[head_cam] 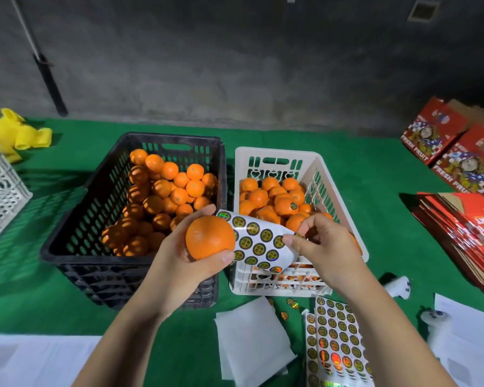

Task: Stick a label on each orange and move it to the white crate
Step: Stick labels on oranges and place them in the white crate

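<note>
I am looking down over a green worktop (53, 308) where two crates are sitting side by side, nearly touching. The left hand (179, 261) is cupping one orange (209, 237) from below, its grip curled round the fruit with the thumb lying along the near side and the fingers wrapping the far side. The same grip seems to be trapping the left edge of a curling sticker sheet (259, 241), though the orange is hiding that contact, so I cannot tell for sure. The sheet is bowing out to the right, hanging over the near left corner of the white crate (313, 163). The right hand (323, 247) is pinching at the sheet's right edge, thumb and forefinger closing on a round label (299, 235) there while the other fingers are curling loosely.

The black crate (118, 163) on the left is holding a heap of oranges. The white crate on the right is also carrying a pile of oranges, one near the top showing a round sticker. The held orange is hovering above the gap between the two crates, at their near ends.

Nearer to me, more sticker sheets (333, 339) are lying flat on the worktop beside a blank white backing sheet (252, 339), with a few loose stickers (291, 303) scattered between them. Red fruit cartons (458, 224) are stacking up flat at the right.
</note>
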Tool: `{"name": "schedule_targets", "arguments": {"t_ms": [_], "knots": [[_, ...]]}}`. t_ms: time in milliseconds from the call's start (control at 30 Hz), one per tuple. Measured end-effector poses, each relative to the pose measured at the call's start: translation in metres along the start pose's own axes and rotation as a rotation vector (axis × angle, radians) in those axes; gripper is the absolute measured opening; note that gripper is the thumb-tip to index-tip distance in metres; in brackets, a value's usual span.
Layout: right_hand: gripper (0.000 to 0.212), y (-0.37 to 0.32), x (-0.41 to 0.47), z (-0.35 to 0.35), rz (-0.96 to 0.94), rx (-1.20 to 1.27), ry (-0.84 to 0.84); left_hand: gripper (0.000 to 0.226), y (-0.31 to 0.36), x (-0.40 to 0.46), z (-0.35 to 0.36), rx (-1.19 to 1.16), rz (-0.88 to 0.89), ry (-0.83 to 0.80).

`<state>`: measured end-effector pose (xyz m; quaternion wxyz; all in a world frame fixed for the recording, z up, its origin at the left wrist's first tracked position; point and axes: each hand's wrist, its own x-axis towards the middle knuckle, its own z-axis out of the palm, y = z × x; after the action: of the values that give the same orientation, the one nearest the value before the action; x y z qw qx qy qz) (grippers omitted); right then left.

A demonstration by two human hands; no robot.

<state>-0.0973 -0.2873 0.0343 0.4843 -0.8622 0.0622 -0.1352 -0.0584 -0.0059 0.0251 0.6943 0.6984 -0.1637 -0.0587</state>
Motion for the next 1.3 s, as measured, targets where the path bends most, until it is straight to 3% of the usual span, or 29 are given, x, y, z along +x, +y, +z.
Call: {"name": "schedule_targets", "arguments": {"t_ms": [367, 567, 800, 1067, 1300], "knots": [[0.024, 0.0, -0.011, 0.002, 0.067, 0.178, -0.115, 0.08, -0.011, -0.011, 0.003, 0.016, -0.028, 0.008], [0.031, -0.001, -0.017, 0.002, -0.018, 0.099, -0.046, 0.082, -0.014, -0.01, 0.005, -0.077, -0.077, 0.073], [0.022, -0.015, -0.017, -0.004, -0.033, 0.284, 0.357, 0.082, -0.011, -0.007, 0.012, -0.061, -0.075, 0.143], [0.015, -0.076, -0.039, 0.014, -0.173, 0.486, -0.068, 0.094, 0.01, -0.009, 0.036, 0.186, 0.092, 0.074], [0.012, -0.087, -0.034, 0.024, -0.238, 0.379, -0.211, 0.09, 0.018, -0.012, 0.051, 0.291, 0.169, 0.063]]}}
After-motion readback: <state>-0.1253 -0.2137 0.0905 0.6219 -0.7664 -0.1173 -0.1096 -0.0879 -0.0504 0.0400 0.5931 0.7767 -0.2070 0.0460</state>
